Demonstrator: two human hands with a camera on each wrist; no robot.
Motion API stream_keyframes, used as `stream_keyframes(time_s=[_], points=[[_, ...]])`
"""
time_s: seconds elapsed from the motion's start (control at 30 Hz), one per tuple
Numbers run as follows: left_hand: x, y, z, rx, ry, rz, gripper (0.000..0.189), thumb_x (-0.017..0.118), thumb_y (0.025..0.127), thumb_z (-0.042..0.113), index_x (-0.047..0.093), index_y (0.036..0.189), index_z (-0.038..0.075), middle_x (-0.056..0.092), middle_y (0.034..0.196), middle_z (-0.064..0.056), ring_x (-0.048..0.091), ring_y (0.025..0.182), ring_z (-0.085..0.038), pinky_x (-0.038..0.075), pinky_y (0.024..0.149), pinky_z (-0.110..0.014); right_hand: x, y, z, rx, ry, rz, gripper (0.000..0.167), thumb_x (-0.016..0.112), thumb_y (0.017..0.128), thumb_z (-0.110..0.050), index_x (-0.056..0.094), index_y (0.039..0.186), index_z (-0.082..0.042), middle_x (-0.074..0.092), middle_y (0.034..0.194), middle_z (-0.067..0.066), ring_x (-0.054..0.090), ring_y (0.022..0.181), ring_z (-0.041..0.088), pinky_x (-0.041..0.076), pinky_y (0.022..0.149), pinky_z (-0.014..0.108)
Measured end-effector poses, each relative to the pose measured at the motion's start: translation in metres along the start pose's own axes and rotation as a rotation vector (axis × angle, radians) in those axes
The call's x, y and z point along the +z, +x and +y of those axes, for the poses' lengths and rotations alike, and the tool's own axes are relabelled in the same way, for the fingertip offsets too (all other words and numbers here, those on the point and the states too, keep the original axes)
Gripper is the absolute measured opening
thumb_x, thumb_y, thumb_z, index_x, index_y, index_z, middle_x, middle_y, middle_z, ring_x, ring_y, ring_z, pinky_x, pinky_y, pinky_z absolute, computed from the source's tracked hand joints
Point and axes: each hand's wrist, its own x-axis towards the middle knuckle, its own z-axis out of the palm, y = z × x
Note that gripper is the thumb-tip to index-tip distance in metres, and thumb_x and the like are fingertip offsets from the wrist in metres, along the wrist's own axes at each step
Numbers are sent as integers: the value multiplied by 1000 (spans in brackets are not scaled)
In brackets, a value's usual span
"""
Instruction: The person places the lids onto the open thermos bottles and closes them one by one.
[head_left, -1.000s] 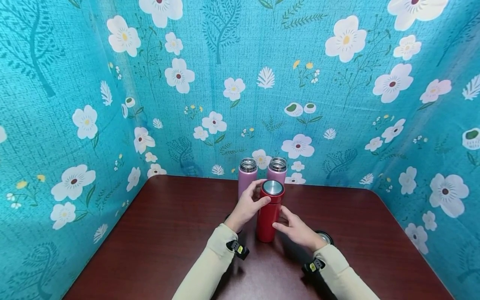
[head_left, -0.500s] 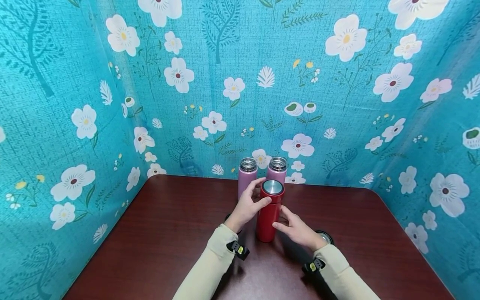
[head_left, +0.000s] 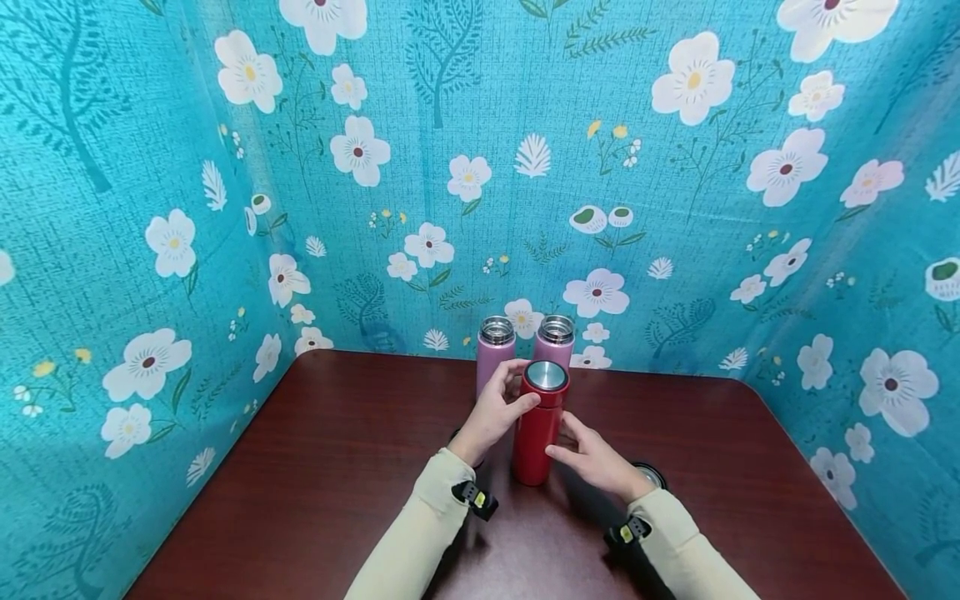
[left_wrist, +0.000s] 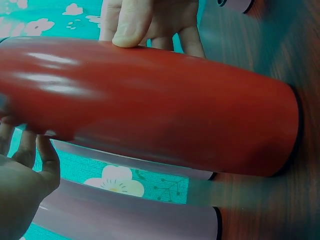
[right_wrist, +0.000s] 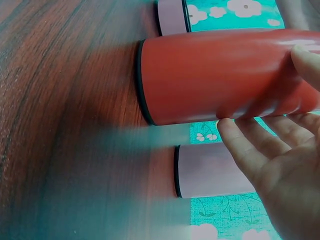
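Note:
A red thermos bottle (head_left: 534, 446) with a silver-topped lid (head_left: 546, 376) stands upright on the table. My left hand (head_left: 491, 421) grips the lid from the left, thumb in front and fingers behind. Lower down, my right hand (head_left: 598, 462) holds the body from the right. In the left wrist view the bottle (left_wrist: 165, 107) lies across the picture, with the right thumb (left_wrist: 132, 25) along its upper edge. The right wrist view shows the right fingers (right_wrist: 240, 142) against the red wall, their tips at its lower edge. The left palm is mostly hidden.
Two lilac bottles (head_left: 495, 362) (head_left: 554, 350) stand lidless behind the red one, steel mouths up. A dark-rimmed round lid (head_left: 649, 475) lies beside the right wrist; another (head_left: 455, 435) is mostly hidden behind the left wrist. Flowered turquoise cloth (head_left: 465, 208) walls the brown table (head_left: 337, 467).
The left hand's fingers have shifted slightly at the red lid. The right hand, the red bottle and the lilac bottles have stayed in place.

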Motion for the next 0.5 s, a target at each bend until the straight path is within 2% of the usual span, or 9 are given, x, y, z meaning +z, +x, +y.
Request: stream_keyframes(time_s=[0.23,0.5], points=[[-4,0,-1,25,5,-56,52,58,94,14,35,140,6,51,133,-14,49,118,-22,40,98,-37,-1,0,1,-11,-18,1,66,63,92,-15,26,146,-8,44,139,18,45,124,39,42,96,46],[-1,-1,1,-9,26,-18,57,66,89,17,40,138,9,56,125,-8,51,112,-22,43,93,-39,-1,-1,0,5,-26,-3,65,63,91,-15,28,146,-10,45,139,17,47,122,38,43,96,46]])
